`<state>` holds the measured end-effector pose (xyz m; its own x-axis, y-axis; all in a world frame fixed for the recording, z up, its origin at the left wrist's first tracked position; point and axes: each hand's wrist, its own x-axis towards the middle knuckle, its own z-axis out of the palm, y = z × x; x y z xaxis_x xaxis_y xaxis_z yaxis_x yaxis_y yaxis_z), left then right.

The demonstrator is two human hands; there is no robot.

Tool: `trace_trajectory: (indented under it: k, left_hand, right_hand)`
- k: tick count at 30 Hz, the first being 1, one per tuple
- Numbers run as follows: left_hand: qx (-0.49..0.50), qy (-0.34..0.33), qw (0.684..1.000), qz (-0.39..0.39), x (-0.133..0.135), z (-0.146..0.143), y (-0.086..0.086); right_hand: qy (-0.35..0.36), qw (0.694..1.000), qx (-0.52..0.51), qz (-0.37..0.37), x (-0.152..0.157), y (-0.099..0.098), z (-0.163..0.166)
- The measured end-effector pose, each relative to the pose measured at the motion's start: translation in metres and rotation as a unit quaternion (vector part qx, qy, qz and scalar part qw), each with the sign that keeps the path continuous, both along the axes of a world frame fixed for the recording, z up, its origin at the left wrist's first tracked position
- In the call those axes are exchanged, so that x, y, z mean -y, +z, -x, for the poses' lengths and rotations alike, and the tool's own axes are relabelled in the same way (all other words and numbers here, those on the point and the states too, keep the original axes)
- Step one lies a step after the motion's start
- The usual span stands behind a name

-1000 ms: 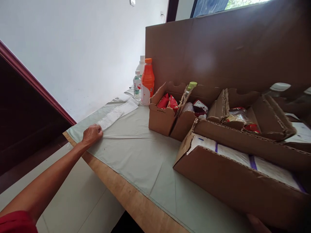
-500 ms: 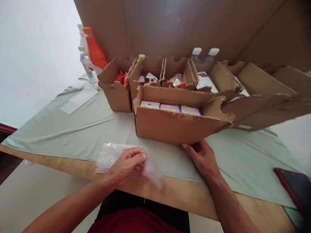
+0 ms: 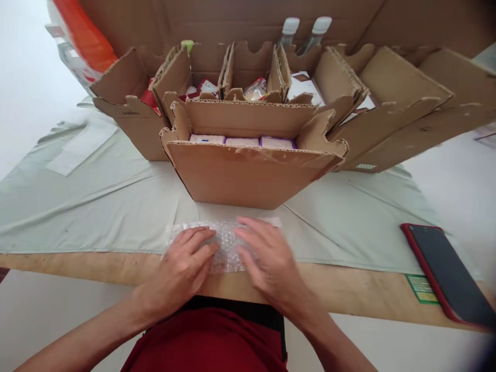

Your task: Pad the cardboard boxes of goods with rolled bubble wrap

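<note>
A sheet of clear bubble wrap (image 3: 226,243) lies flat at the near table edge, straight in front of me. My left hand (image 3: 182,271) rests on its left part with fingers stretched out. My right hand (image 3: 267,261) lies flat on its right part, fingers spread and a little blurred. Just behind the wrap stands an open cardboard box (image 3: 248,173) with white and purple packets (image 3: 242,140) in a row inside.
Behind are more cardboard compartments (image 3: 248,67) with snack packets and bottle tops. An orange bottle (image 3: 83,36) stands at the far left by a paper slip (image 3: 83,147). A red-cased phone (image 3: 445,271) lies at the right edge. A pale green cloth (image 3: 96,206) covers the wooden table.
My view swung from the left end to the front of the boxes. My left hand brought the bubble wrap in and laid it down. My right hand left the box and now presses the wrap.
</note>
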<state>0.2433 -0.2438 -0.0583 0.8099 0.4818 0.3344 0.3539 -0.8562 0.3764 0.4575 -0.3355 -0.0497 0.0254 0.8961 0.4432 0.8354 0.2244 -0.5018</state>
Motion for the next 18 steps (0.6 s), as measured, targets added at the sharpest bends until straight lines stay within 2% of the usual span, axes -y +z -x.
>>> trace_trajectory:
  k: [3, 5, 7, 9, 11, 13, 15, 18]
  left_hand:
    - [-0.031, 0.010, 0.999, -0.040, -0.009, -0.010, -0.014]
    - [-0.019, 0.011, 0.999, -0.031, -0.016, -0.008, -0.020]
    - [-0.005, -0.005, 1.000, -0.010, -0.021, -0.001, -0.024]
    - [0.009, -0.018, 1.000, 0.005, -0.023, 0.005, -0.026]
    - [0.021, -0.024, 0.999, 0.011, -0.024, 0.007, -0.027]
    - [0.028, -0.026, 0.999, 0.011, -0.025, 0.007, -0.028]
    - [0.030, -0.027, 0.999, 0.003, -0.024, 0.005, -0.027]
    - [0.031, -0.027, 0.999, 0.000, -0.022, 0.007, -0.022]
  right_hand:
    - [0.084, 0.988, 0.090, 0.089, -0.023, -0.012, 0.018]
    - [0.103, 0.980, 0.126, 0.118, -0.018, -0.023, 0.009]
    - [0.081, 0.977, 0.149, 0.128, 0.004, -0.032, -0.014]
    - [0.008, 0.978, 0.163, 0.129, 0.035, -0.034, -0.044]
    - [-0.076, 0.977, 0.162, 0.113, 0.063, -0.029, -0.069]
    - [-0.128, 0.977, 0.147, 0.086, 0.078, -0.021, -0.081]
    - [-0.129, 0.981, 0.131, 0.055, 0.076, -0.013, -0.080]
    - [-0.084, 0.988, 0.128, 0.009, 0.049, -0.003, -0.063]
